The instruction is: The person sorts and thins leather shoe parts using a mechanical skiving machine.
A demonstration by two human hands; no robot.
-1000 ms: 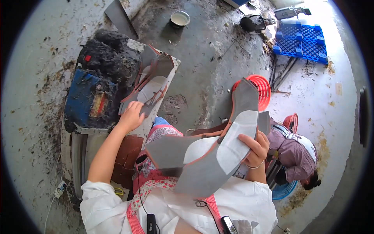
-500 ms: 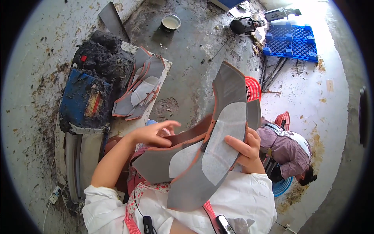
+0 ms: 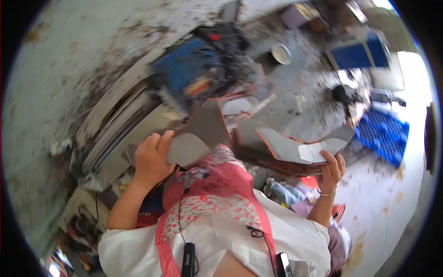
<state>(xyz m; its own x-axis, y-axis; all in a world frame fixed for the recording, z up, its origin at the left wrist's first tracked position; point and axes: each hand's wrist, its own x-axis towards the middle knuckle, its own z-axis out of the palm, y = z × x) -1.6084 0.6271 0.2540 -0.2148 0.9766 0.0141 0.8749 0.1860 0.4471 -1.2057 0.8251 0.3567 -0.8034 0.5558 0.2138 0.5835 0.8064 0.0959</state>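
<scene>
My left hand is closed on the side of a grey shoe upper, which has orange edges and a paler patch. My right hand grips the end of a stack of similar shoe uppers, fingers over the top layer and the thumb hidden. The two lie on either side of my pink apron, the single upper left of the stack. Whether their inner ends touch I cannot tell. More grey pieces with orange edges lie beyond, beside a blue machine caked in black grime.
A white-topped bucket stands on the stained floor. A blue pallet leans at the right wall. At the far right sits a blue box-shaped thing. Another person's purple sleeve shows at the lower right.
The view has swung round. Earlier my right hand held the uppers before my chest, with my left hand loosely beside them; now my hands are wide apart, each gripping its own part.
</scene>
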